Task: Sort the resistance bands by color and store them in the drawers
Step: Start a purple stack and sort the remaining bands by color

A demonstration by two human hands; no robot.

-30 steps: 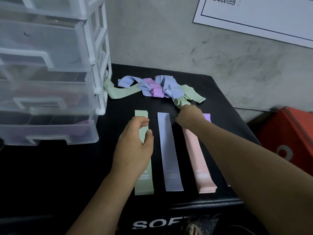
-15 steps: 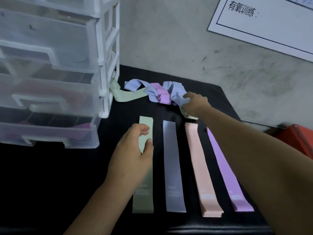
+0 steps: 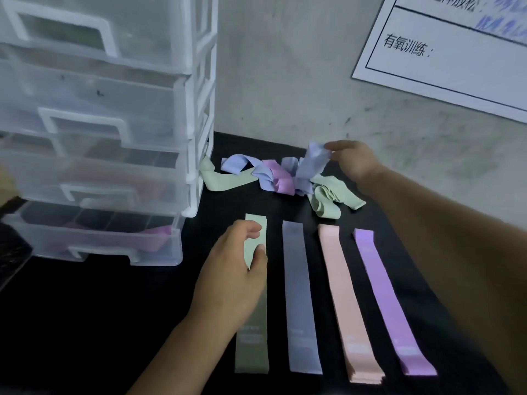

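Note:
Four flat stacks of bands lie side by side on the black surface: green (image 3: 252,346), blue (image 3: 299,297), pink (image 3: 345,297) and purple (image 3: 385,297). My left hand (image 3: 231,280) pinches the upper part of the green stack between thumb and fingers. Behind them sits a tangled pile (image 3: 281,178) of blue, purple and green bands. My right hand (image 3: 353,161) pinches a blue band (image 3: 313,161) and holds it raised out of that pile. The clear plastic drawer unit (image 3: 97,155) stands at the left, its lower drawers pulled partly out.
A grey wall rises just behind the pile, with a white printed sheet (image 3: 456,52) taped at the upper right. The lowest drawer (image 3: 94,240) holds purple bands. The black surface (image 3: 85,323) stretches bare at the lower left.
My right hand moved from the pink stack back to the tangled pile and lifted a blue band out of it. My left hand stayed on the green stack. The view tilted up.

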